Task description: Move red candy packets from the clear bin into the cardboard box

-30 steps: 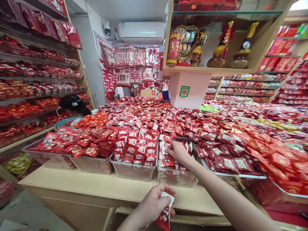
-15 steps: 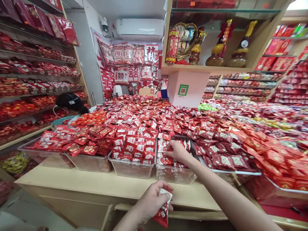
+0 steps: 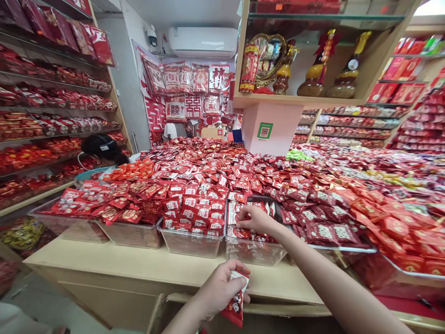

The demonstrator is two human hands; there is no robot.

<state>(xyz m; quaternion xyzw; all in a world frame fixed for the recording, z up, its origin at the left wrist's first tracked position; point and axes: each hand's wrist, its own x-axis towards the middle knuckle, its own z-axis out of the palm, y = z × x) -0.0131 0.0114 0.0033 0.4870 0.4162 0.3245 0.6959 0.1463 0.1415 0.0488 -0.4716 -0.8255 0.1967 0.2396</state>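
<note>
Plainly, the counter runs across the lower middle, with a broad heap of small, mostly red packets behind its front row of tubs. Above the heap, right of centre, hangs a cabinet. In the front row, one clear tub sits just right of a fuller tub, both filled with red-and-white packets.

The right hand reaches into the first of these, fingers bent and pointing left onto the packets along its left side; whether they grip one, I cannot tell.

The left hand is lower and nearer, at the counter's front edge, pinching a single sachet. The sachet lies between thumb and fingers, the thumb pressed on its white upper part; its red, patterned lower end hangs below the fingers, well apart from the right hand.
</note>
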